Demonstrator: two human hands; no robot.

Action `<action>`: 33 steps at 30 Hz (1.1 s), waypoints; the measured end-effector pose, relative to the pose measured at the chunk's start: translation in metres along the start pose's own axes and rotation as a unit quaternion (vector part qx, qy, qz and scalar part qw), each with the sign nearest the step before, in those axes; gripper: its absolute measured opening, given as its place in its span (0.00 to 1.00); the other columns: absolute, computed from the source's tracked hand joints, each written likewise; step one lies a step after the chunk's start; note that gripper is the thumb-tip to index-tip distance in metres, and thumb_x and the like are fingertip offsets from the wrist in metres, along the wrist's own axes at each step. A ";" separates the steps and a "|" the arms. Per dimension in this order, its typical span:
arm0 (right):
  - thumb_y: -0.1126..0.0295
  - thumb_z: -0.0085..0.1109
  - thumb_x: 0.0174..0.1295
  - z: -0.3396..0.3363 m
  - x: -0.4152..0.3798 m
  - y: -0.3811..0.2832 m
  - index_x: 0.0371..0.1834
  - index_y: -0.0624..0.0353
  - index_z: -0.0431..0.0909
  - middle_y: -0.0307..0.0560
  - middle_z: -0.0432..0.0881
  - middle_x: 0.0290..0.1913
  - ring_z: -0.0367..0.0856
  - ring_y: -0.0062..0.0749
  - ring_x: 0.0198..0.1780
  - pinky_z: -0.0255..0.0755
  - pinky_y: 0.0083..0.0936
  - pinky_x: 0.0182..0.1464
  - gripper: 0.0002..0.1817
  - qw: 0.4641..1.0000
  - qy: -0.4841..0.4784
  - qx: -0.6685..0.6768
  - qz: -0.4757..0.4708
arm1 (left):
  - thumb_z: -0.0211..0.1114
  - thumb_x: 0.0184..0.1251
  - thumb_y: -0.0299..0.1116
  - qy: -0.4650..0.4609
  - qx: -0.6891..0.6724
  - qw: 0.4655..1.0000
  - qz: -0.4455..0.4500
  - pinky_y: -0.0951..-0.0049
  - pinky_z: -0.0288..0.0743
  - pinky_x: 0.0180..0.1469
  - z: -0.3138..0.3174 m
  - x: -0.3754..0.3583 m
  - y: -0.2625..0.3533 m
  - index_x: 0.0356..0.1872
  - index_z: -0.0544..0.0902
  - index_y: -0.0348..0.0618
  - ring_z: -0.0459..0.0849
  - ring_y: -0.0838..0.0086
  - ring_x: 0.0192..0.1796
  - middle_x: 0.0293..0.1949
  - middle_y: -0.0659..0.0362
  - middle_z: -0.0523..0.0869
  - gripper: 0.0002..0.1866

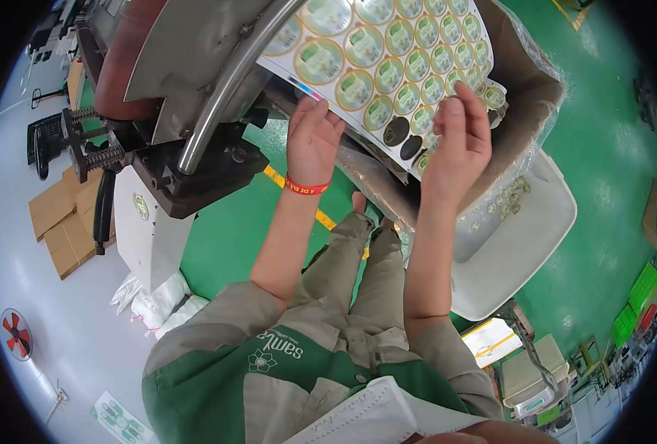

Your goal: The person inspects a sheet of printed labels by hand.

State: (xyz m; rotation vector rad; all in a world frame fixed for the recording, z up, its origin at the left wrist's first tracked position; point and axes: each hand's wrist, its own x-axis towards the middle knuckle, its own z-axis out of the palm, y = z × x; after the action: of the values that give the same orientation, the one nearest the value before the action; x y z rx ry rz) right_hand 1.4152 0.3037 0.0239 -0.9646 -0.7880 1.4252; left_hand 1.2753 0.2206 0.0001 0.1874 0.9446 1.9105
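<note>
A white printed sheet (417, 65) bears rows of round green-and-gold labels and reaches over an open cardboard box (373, 169). Along its near edge, by a colour strip, my left hand (315, 140) pinches the sheet between thumb and fingers; a red wristband (307, 186) circles that wrist. My right hand (463, 144) is closed at the sheet's right-hand part, its curled fingers overlapping the labels. Between the hands, two dark round openings (396, 131) show in the sheet. What lies under the right fingertips is hidden.
A metal machine with a curved bar (232, 89) stands close on the left, its black-handled lever (104, 207) hanging down. Plastic film lines the box. Below right, a pale bin (517, 259) contains several small round pieces (510, 198). White bags (162, 300) lie on the floor.
</note>
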 end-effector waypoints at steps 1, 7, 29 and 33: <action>0.76 0.60 0.60 0.008 -0.004 0.001 0.48 0.64 0.78 0.35 0.79 0.37 0.73 0.12 0.35 0.67 0.11 0.37 0.13 0.999 -0.029 -0.019 -0.015 | 0.51 0.66 0.31 -0.009 -0.006 1.000 0.004 0.63 0.66 0.63 -0.004 0.001 0.000 0.52 0.72 0.39 0.74 0.64 0.60 0.56 0.54 0.76 0.15; 0.74 0.69 0.48 0.023 -0.009 0.016 0.48 0.52 0.81 0.36 0.75 0.34 0.70 0.18 0.30 0.64 0.16 0.31 0.20 0.941 -0.153 -0.284 -0.098 | 0.51 0.66 0.30 -0.014 0.001 1.000 -0.011 0.65 0.69 0.59 -0.001 -0.003 -0.002 0.46 0.74 0.39 0.76 0.66 0.57 0.52 0.56 0.79 0.11; 0.75 0.61 0.60 0.010 -0.008 0.023 0.50 0.64 0.74 0.38 0.80 0.31 0.73 0.12 0.27 0.67 0.11 0.30 0.15 0.992 -0.076 -0.099 0.007 | 0.50 0.65 0.30 0.004 0.014 1.000 0.016 0.62 0.64 0.65 0.000 -0.002 0.001 0.54 0.71 0.36 0.74 0.63 0.60 0.57 0.51 0.76 0.17; 0.76 0.61 0.57 0.028 -0.010 0.020 0.52 0.60 0.76 0.32 0.75 0.27 0.67 0.10 0.25 0.62 0.11 0.28 0.18 0.976 -0.160 -0.148 0.012 | 0.50 0.65 0.35 -0.006 0.062 0.998 0.031 0.62 0.62 0.65 0.022 -0.002 0.012 0.58 0.68 0.37 0.72 0.64 0.63 0.61 0.53 0.72 0.22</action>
State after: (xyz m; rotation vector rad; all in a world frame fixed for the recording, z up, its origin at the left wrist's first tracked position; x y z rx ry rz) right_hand 1.3809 0.2940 0.0190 -0.9809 -1.2592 1.5316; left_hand 1.2791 0.2285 0.0238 0.3051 1.0618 1.9058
